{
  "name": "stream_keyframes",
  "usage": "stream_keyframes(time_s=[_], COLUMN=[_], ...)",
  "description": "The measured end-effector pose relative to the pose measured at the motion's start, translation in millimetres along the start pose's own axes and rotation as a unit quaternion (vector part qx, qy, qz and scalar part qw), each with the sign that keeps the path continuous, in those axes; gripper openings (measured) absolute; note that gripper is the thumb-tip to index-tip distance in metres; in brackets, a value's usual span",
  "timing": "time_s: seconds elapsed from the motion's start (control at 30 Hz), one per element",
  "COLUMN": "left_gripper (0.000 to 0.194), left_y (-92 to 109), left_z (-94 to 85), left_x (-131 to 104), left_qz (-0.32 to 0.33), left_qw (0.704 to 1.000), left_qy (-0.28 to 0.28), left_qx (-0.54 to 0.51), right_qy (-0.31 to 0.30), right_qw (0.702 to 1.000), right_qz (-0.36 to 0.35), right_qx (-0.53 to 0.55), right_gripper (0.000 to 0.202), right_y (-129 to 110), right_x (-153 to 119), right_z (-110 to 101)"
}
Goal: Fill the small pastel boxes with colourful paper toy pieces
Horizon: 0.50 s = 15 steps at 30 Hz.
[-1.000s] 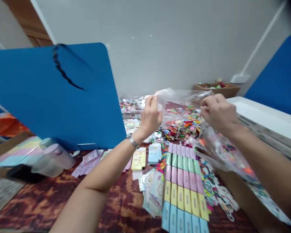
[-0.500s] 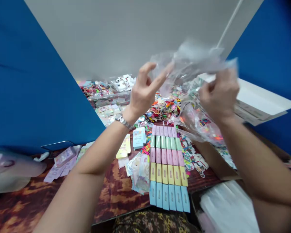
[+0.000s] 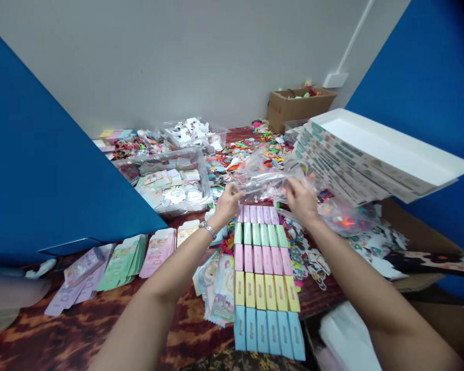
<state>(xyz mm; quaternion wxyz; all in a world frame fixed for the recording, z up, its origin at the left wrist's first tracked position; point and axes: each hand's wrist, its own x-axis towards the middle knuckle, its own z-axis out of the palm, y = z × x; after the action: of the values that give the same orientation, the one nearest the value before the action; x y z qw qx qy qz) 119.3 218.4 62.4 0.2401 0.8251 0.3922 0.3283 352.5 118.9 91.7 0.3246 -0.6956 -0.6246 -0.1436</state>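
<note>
A clear plastic bag (image 3: 261, 181) is stretched between my two hands, over the far end of the row of boxes. My left hand (image 3: 228, 203) pinches its left side, and my right hand (image 3: 300, 200) grips its right side. Just below the bag stand small boxes in tight rows of one colour each: lilac boxes (image 3: 257, 214), green boxes (image 3: 260, 234), pink boxes (image 3: 263, 259), yellow boxes (image 3: 266, 291) and blue boxes (image 3: 268, 330). Shiny printed packets (image 3: 218, 288) lie left of the boxes.
Flat card stacks, green (image 3: 123, 260) and pink (image 3: 159, 251), lie at the left. Behind are a clear tray (image 3: 174, 206) of cards and a cardboard box (image 3: 301, 107). A white box lid (image 3: 386, 149) rests on printed sheets at the right. Colourful small pieces (image 3: 251, 149) cover the back.
Both hands have come down and closer together with the plastic bag, from high in front of the wall to just above the lilac boxes. My left fingers have closed on it. The view has shifted.
</note>
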Motion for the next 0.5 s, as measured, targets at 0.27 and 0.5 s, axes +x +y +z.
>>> stream_keyframes(time_s=[0.27,0.5], left_gripper=[0.067,0.073], left_y=[-7.1,-11.6], left_z=[16.0,14.6], left_x=[10.5,7.6], left_qz=[-0.03,-0.061], left_qw=[0.997,0.984], left_qy=[0.048,0.06], left_qx=[-0.043,-0.155], right_qy=[0.019,0.067], right_qw=[0.998,0.996], right_qz=[-0.044,0.049], right_qx=[-0.044,0.042], right_gripper=[0.043,0.024], right_y=[-11.9,-8.4], right_x=[6.3,16.4], right_z=[15.2,37.5])
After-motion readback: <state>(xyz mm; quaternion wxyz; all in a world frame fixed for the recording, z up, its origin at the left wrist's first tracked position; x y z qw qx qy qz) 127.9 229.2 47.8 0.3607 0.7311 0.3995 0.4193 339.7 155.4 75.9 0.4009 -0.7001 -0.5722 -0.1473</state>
